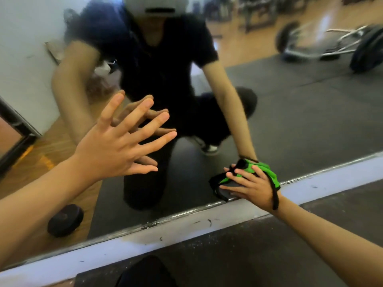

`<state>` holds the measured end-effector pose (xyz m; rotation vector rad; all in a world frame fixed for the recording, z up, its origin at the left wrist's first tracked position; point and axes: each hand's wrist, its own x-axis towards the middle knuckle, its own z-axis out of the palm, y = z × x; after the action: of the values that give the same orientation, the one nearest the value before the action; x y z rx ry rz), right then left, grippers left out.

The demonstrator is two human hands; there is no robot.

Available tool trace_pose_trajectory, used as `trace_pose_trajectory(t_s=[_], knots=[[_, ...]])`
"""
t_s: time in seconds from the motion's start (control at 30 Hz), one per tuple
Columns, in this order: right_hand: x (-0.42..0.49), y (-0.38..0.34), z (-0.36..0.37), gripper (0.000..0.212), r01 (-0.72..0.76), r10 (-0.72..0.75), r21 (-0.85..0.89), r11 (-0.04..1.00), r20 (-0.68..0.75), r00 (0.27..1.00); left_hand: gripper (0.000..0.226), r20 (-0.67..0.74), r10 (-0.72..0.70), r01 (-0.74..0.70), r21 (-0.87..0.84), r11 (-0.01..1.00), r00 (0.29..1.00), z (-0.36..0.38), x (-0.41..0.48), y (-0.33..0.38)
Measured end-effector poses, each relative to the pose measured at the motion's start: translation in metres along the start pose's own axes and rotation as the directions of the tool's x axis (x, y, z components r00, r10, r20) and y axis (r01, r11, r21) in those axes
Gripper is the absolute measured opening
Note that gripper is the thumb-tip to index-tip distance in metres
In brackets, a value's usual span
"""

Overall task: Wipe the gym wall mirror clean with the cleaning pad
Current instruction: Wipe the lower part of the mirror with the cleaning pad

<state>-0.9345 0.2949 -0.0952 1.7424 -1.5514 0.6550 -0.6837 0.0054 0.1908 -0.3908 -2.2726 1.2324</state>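
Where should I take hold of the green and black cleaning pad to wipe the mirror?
Grip the green and black cleaning pad across its flat black back, coming straight toward the mirror, as the right hand does now. The green face lies against the glass, and the black strap runs over that wrist.

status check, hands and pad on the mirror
Left hand open, fingers spread at the mirror. Right hand pressing green pad on glass near bottom edge. Nothing in the way.
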Motion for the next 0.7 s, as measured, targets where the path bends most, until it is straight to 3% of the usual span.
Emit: trace_pose_trajectory(t_s=[0.07, 0.13, 0.23, 0.33, 0.4, 0.47, 0.53, 0.6, 0.7], knots=[[0.014, 0.011, -0.011, 0.058, -0.062, 0.044, -0.210, 0.976, -0.089, 0.995, 0.075, 0.064, -0.022, 0.025, -0.043, 0.999, 0.998, -0.009, -0.005, 0.005], [0.057, 0.008, -0.022, 0.063, -0.242, 0.166, -0.323, 0.915, -0.246, 0.955, 0.072, 0.050, -0.015, 0.017, -0.055, 0.998, 0.999, -0.011, -0.004, 0.006], [0.133, -0.003, -0.047, 0.062, -0.493, 0.360, -0.314, 0.811, -0.396, 0.845, 0.067, -0.061, 0.045, -0.046, -0.015, 0.999, 0.997, 0.000, 0.013, 0.004], [0.184, -0.001, -0.069, 0.060, -0.609, 0.447, -0.242, 0.756, -0.489, 0.749, 0.075, -0.167, 0.071, -0.076, -0.028, 0.997, 0.983, 0.018, 0.016, -0.004], [0.182, -0.004, -0.064, 0.057, -0.596, 0.436, -0.248, 0.763, -0.484, 0.759, 0.082, -0.222, 0.055, -0.052, 0.017, 0.998, 0.973, 0.024, 0.012, -0.003], [0.146, -0.012, -0.040, 0.055, -0.504, 0.372, -0.307, 0.808, -0.398, 0.839, 0.086, -0.232, 0.038, -0.033, 0.029, 0.999, 0.972, 0.020, 0.008, -0.001], [0.109, -0.020, -0.021, 0.057, -0.434, 0.347, -0.366, 0.823, -0.280, 0.895, 0.077, -0.213, 0.036, -0.026, 0.052, 0.998, 0.976, 0.013, 0.008, 0.000], [0.104, -0.025, -0.016, 0.057, -0.468, 0.388, -0.342, 0.815, -0.277, 0.879, 0.073, -0.218, 0.045, -0.032, 0.060, 0.998, 0.975, 0.008, 0.009, 0.002], [0.163, -0.025, -0.045, 0.056, -0.558, 0.453, -0.235, 0.796, -0.380, 0.807, 0.078, -0.176, 0.042, -0.028, 0.077, 0.997, 0.983, 0.008, 0.008, 0.003]])
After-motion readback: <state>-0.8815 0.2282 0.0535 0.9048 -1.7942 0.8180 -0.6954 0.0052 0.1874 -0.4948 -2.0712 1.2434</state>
